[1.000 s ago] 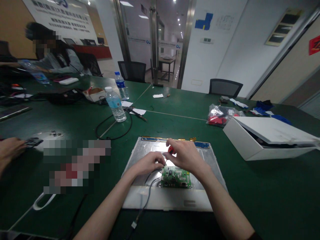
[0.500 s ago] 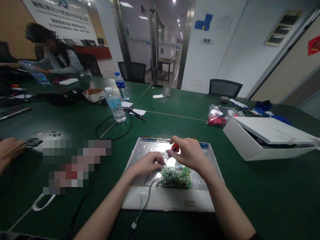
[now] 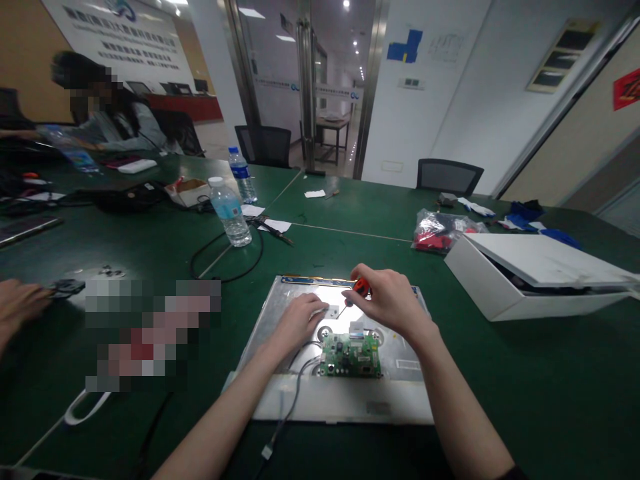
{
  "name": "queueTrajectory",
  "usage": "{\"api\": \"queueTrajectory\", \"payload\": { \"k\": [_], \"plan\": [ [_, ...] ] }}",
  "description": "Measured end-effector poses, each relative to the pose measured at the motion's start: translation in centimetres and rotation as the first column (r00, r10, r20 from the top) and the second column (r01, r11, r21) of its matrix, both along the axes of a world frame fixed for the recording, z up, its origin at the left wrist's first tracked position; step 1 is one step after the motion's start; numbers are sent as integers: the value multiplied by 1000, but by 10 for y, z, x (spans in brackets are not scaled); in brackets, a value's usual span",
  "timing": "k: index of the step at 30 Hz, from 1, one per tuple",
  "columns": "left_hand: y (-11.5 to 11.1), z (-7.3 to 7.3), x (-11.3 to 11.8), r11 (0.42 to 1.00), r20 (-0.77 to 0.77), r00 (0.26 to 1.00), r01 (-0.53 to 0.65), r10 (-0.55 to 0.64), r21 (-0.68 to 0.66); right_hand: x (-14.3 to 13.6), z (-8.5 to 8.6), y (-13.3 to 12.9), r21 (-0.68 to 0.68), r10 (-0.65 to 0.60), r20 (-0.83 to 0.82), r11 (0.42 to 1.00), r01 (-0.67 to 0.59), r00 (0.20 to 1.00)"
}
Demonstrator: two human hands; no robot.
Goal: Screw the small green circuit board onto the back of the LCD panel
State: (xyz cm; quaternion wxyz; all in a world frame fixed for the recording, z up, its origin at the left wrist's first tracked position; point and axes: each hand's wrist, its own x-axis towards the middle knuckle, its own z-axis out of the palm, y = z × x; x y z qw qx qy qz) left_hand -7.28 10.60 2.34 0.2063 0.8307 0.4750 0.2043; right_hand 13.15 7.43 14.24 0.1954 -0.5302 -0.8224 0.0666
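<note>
A flat silvery display panel [image 3: 270, 313] lies back side up before me, with a green circuit board [image 3: 350, 355] on its lower middle. Between my right hand's [image 3: 387, 300] thumb and fingers is a red screwdriver [image 3: 361, 287], its thin shaft slanting down and left toward the panel, above the board. My left hand [image 3: 301, 319] rests on the panel, fingers stretched toward a small pale patch with tiny screws [image 3: 333, 312]; I see nothing held in it. Grey cables [image 3: 299, 393] run from the board's left side over the panel's front edge to a white connector [image 3: 267, 453].
Water bottles [image 3: 231, 213] and a black cable loop [image 3: 263, 250] are beyond the panel to the left. On the right sit a white box [image 3: 515, 303] and a plastic bag with red items [image 3: 440, 233]. Another person's hand [image 3: 20, 303] is at the left edge; someone sits farther back.
My left hand has moved up and away from the board's upper left corner to the tiny screws. The screwdriver in my right hand has lifted off that corner, slightly to the right.
</note>
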Motion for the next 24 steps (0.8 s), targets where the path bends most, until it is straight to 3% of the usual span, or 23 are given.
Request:
{"api": "queueTrajectory", "payload": {
  "k": [7, 13, 19, 24],
  "plan": [
    [0, 1, 2, 999, 14, 999, -36, 37, -16, 0, 0, -1, 14, 14, -8, 1000, -14, 1000],
    [-7, 14, -3, 998, 77, 995, -56, 56, -2, 2, 3, -5, 30, 32, -19, 999, -32, 999],
    [-37, 27, -5, 999, 73, 997, 27, -25, -31, 8, 3, -9, 53, 94, -22, 994, -93, 995],
    [-69, 22, -9, 995, 65, 997, 38, -32, -90, 11, 2, -13, 40, 153, -27, 988, -152, 988]
  ]
}}
